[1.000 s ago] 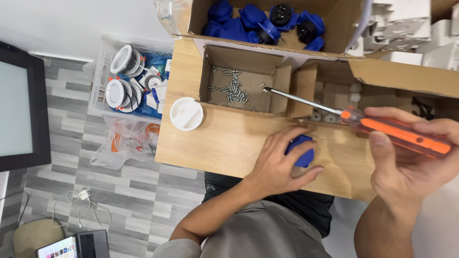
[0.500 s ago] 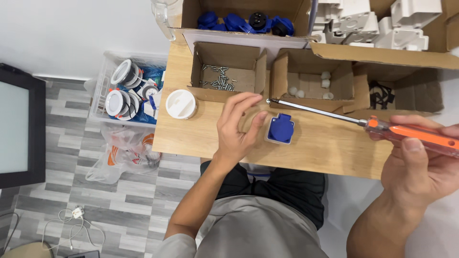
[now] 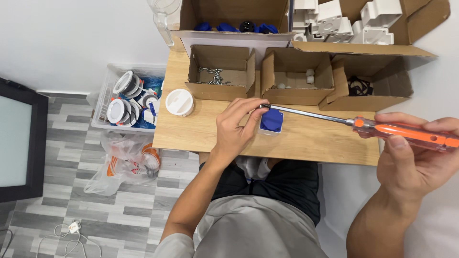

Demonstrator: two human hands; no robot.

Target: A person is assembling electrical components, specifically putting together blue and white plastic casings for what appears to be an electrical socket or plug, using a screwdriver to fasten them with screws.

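Note:
My right hand (image 3: 418, 155) grips the orange handle of a long screwdriver (image 3: 377, 126) whose metal shaft runs left across the wooden table (image 3: 306, 141). Its tip meets the fingertips of my left hand (image 3: 234, 128), which pinch there; whether a screw is between them is too small to tell. Directly under the tip sits a small blue and white socket part (image 3: 271, 121) on the table, just right of my left hand.
Along the table's back stand open cardboard boxes: one with loose screws (image 3: 213, 76), one with small white pieces (image 3: 297, 76), one with a black item (image 3: 359, 86). A white round cap (image 3: 179, 102) lies left. Behind are boxes of blue parts (image 3: 234, 26) and white housings (image 3: 344, 19). A floor bin (image 3: 128, 98) holds round fixtures.
My left hand left the blue part, passed by the screw box, and now pinches at the screwdriver tip. The screwdriver swung so its tip sits over the blue part.

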